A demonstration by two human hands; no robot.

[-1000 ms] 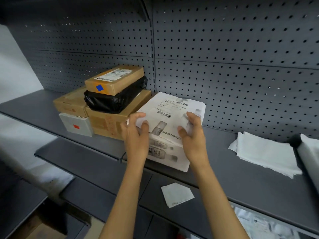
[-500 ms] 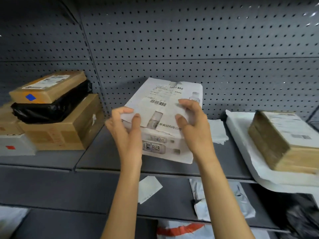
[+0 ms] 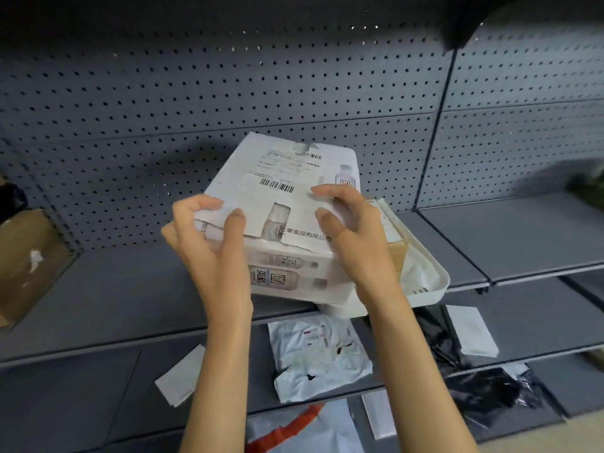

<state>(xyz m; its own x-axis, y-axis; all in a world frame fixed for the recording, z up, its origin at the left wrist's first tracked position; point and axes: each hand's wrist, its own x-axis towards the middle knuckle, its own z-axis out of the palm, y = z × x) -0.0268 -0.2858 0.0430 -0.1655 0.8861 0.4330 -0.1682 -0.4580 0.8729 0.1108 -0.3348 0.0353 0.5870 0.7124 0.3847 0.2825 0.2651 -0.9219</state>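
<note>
So the white box (image 3: 287,204) with the bottle print and barcode label was up in the air, tilted, just over the front of the grey shelf (image 3: 130,289). The left hand (image 3: 209,243) had fingers and thumb curled round its near left corner, and the right hand (image 3: 353,230) gripped the right edge the same way. Behind its right side sat a white tray (image 3: 434,282) holding a brown parcel (image 3: 397,256). Looked like mid-carry to me; next it'd need a free patch of shelf and a level set-down.

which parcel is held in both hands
The white box printed with bottles, gripped by the left hand and right hand; the brown box rests on the shelf.
</note>
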